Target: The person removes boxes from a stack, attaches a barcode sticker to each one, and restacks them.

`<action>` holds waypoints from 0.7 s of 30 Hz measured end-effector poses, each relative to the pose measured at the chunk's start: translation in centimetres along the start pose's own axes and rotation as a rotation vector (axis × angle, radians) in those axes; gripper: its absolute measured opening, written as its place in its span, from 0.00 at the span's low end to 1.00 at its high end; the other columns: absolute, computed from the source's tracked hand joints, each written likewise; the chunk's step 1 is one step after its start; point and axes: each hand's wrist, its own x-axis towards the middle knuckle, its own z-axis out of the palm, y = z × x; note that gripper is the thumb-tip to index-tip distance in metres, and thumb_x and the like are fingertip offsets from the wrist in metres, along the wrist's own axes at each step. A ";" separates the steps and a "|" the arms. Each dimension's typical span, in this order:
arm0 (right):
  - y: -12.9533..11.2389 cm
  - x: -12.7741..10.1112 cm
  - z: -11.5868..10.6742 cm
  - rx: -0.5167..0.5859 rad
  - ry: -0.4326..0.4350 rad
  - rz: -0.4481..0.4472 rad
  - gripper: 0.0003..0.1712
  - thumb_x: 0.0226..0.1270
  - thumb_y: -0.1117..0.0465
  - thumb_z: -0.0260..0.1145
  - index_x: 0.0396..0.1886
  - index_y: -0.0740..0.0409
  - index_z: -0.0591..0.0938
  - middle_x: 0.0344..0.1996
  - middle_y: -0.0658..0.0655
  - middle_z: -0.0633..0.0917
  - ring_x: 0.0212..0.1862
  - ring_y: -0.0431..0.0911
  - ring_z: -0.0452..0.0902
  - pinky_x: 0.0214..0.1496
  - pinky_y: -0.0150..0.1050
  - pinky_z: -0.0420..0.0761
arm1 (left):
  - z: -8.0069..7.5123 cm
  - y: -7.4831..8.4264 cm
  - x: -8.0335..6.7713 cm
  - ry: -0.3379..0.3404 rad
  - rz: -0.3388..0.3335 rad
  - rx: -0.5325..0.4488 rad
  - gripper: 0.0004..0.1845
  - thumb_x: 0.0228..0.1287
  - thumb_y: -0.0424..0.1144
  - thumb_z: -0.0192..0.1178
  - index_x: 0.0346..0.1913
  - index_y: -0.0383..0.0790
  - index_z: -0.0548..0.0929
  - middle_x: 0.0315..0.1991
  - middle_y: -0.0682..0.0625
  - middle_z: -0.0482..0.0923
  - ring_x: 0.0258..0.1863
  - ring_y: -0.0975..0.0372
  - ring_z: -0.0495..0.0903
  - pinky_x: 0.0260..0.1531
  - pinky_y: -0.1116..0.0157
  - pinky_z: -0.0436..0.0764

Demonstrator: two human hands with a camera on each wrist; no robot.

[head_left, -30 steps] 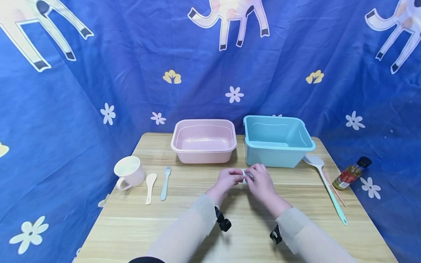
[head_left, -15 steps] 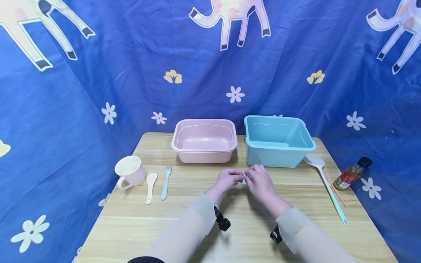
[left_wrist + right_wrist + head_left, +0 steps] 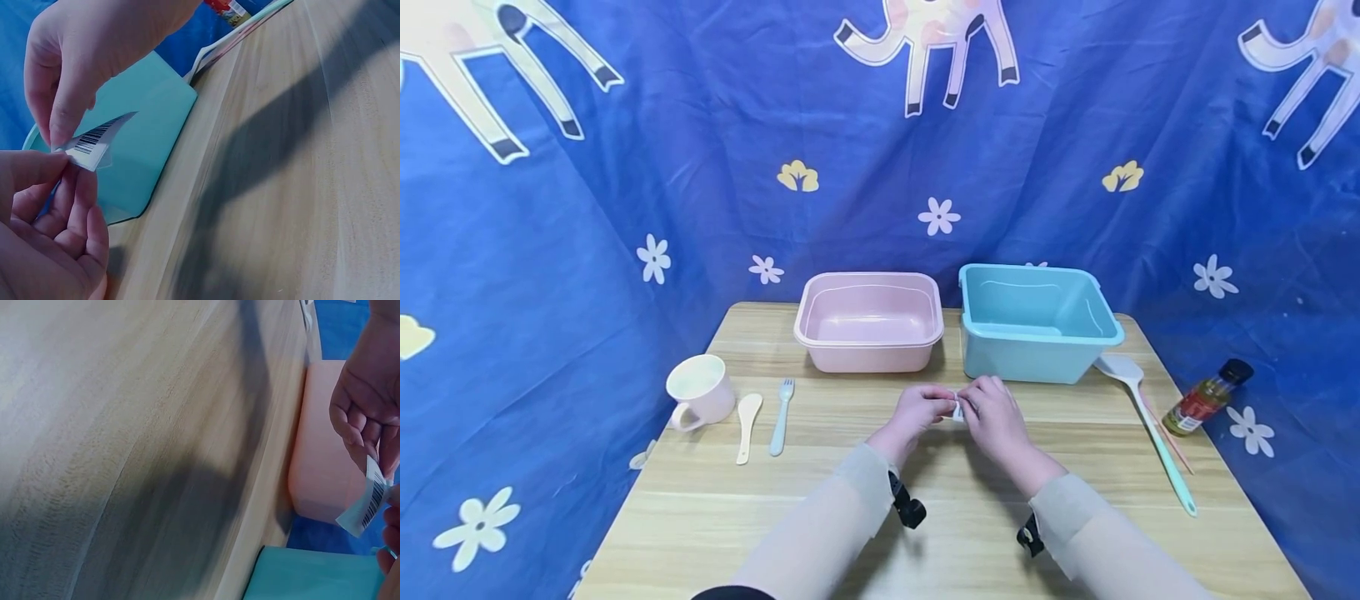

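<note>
Barcode sticker: small white label, held in the air above the wooden table, just in front of the blue bin. Left hand pinches one edge between thumb and forefinger; right hand pinches the opposite edge, apparently to keep it taut for peeling. Pink bin, cup, spoon, fork, spatula and bottle lie untouched.

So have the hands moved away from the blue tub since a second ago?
No. Both hands still pinch the barcode label just in front of the blue tub, at the same spot on the table.
</note>
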 end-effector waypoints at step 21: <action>0.0 0.2 -0.9 0.049 -0.004 0.153 0.02 0.62 0.68 0.67 0.34 0.62 0.84 0.35 0.53 0.82 0.41 0.49 0.72 0.43 0.45 0.75 | -0.2 -0.2 -0.3 0.050 -0.005 0.023 0.08 0.56 0.28 0.68 0.38 0.27 0.85 0.32 0.50 0.83 0.29 0.63 0.78 0.32 0.66 0.79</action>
